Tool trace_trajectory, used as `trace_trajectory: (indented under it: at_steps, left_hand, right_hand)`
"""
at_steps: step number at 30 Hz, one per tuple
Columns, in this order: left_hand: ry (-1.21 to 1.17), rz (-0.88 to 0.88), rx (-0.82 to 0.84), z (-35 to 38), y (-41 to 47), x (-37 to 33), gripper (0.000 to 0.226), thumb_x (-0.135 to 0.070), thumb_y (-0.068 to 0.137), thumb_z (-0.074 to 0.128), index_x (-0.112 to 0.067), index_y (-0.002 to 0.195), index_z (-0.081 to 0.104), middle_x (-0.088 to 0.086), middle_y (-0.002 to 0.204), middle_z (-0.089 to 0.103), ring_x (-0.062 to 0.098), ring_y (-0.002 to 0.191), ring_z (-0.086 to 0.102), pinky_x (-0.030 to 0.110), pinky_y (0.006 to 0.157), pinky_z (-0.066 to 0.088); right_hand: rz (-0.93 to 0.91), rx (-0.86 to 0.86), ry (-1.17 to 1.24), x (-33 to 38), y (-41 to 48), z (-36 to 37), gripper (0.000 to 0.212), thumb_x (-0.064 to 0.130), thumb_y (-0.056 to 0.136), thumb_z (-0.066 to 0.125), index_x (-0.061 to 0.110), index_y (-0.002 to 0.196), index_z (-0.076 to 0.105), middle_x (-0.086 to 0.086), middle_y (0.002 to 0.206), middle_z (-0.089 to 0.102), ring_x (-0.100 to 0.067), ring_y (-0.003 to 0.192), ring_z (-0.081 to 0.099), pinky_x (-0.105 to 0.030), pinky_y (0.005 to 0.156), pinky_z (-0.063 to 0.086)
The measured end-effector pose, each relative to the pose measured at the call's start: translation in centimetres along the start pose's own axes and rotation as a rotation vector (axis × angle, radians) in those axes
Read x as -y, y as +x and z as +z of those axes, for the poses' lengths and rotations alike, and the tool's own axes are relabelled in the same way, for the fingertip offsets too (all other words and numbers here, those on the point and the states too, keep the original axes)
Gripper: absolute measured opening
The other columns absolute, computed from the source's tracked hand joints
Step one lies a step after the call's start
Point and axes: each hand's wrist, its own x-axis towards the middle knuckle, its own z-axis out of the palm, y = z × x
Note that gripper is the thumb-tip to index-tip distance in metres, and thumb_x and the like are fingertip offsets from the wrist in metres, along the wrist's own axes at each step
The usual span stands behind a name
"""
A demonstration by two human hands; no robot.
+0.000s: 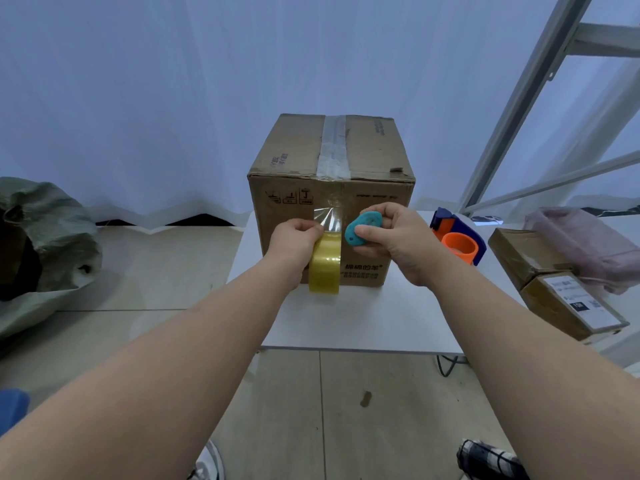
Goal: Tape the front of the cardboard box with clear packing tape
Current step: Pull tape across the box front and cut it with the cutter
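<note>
A brown cardboard box [367,150] stands upright on a small white table [363,320], its top seam covered by a strip of clear tape. My left hand [294,247] grips a yellowish roll of clear packing tape [324,268] in front of the box. A stretch of clear tape [327,216] runs from the roll up onto the box's front face. My right hand [391,237] holds a small teal oval cutter [362,228] right beside that stretch of tape, on its right side.
A blue and orange tape dispenser [459,239] lies on the table right of the box. Two smaller cardboard parcels [554,289] and a pink cloth bundle [588,244] sit further right. A green sack [41,237] lies on the floor at left. A metal frame [526,98] rises at right.
</note>
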Motion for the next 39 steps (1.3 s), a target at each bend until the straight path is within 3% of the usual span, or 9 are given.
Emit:
trace_trajectory:
  at_steps: [9,15,18,21,24,28,34,37,39]
  left_hand:
    - [-0.005,0.025,-0.099,0.2,0.0,0.1,0.020,-0.023,0.091,0.060,-0.015,0.109,0.059,-0.002,0.088,0.054,0.013,0.073,0.050,0.031,0.067,0.045]
    - [-0.009,0.011,-0.074,0.2,-0.2,-0.1,0.020,-0.023,0.091,0.058,-0.018,0.111,0.059,-0.001,0.088,0.056,0.016,0.075,0.053,0.030,0.061,0.049]
    - [-0.018,0.014,-0.063,0.2,-0.2,0.0,0.020,-0.024,0.092,0.056,-0.018,0.111,0.060,-0.001,0.089,0.056,0.016,0.078,0.054,0.034,0.072,0.051]
    - [-0.024,0.013,-0.067,0.0,-0.2,0.0,0.014,-0.027,0.093,0.056,-0.020,0.104,0.060,-0.002,0.087,0.056,0.016,0.076,0.053,0.031,0.066,0.050]
    - [-0.003,0.033,-0.066,-0.2,-0.1,-0.1,0.013,-0.030,0.092,0.057,-0.019,0.099,0.062,-0.002,0.086,0.057,0.016,0.076,0.054,0.026,0.059,0.045]
    - [-0.019,0.026,-0.049,-0.1,0.1,-0.1,0.016,-0.028,0.091,0.060,-0.014,0.099,0.062,-0.002,0.083,0.057,0.013,0.072,0.053,0.026,0.059,0.045]
    - [-0.022,0.010,-0.046,0.0,0.1,0.0,0.017,-0.029,0.091,0.059,-0.013,0.097,0.060,0.001,0.083,0.059,0.014,0.071,0.055,0.026,0.059,0.046]
    - [-0.014,0.012,-0.059,0.1,0.2,-0.1,0.019,-0.030,0.092,0.059,-0.013,0.098,0.060,0.000,0.081,0.058,0.014,0.070,0.054,0.026,0.058,0.045]
    - [-0.001,0.007,-0.067,0.3,0.2,-0.1,0.020,-0.031,0.091,0.059,-0.012,0.099,0.060,0.001,0.083,0.058,0.016,0.073,0.055,0.027,0.060,0.046]
  right_hand:
    - [0.006,0.046,-0.179,-0.4,0.3,1.0,0.034,0.013,0.096,0.047,0.014,0.129,0.039,-0.010,0.112,0.062,-0.016,0.096,0.063,-0.026,0.076,0.056]
    - [-0.028,0.048,-0.254,0.2,-0.1,1.4,0.020,0.016,0.100,0.038,0.009,0.117,0.045,-0.009,0.081,0.060,-0.016,0.062,0.060,-0.022,0.052,0.056]
    - [-0.052,0.012,-0.344,0.1,0.0,1.3,0.021,0.023,0.100,0.038,0.009,0.112,0.049,-0.007,0.075,0.058,-0.013,0.055,0.050,-0.022,0.044,0.048]
    - [0.011,0.012,-0.266,0.3,-0.1,1.3,0.022,0.025,0.099,0.042,0.006,0.107,0.051,-0.008,0.072,0.057,-0.014,0.051,0.049,-0.022,0.040,0.046]
    - [0.051,0.043,-0.182,0.6,-0.2,1.2,0.024,0.024,0.098,0.043,0.005,0.110,0.048,-0.012,0.080,0.063,-0.017,0.054,0.055,-0.022,0.040,0.049]
    - [0.060,-0.001,-0.264,0.7,0.1,1.3,0.022,0.027,0.099,0.039,0.012,0.110,0.049,-0.005,0.075,0.057,-0.010,0.051,0.041,-0.018,0.039,0.037]
    - [0.222,-0.002,-0.091,0.9,0.6,1.6,0.021,0.023,0.095,0.038,0.011,0.105,0.052,-0.006,0.071,0.047,-0.009,0.050,0.032,-0.017,0.039,0.028]
    - [0.288,0.095,0.012,0.9,0.6,1.3,0.028,0.016,0.093,0.037,0.010,0.117,0.048,-0.009,0.077,0.047,-0.011,0.053,0.034,-0.022,0.048,0.034]
    - [0.225,0.139,-0.156,0.7,0.5,1.2,0.032,0.012,0.096,0.035,0.010,0.128,0.039,-0.011,0.085,0.052,-0.013,0.059,0.041,-0.025,0.055,0.041]
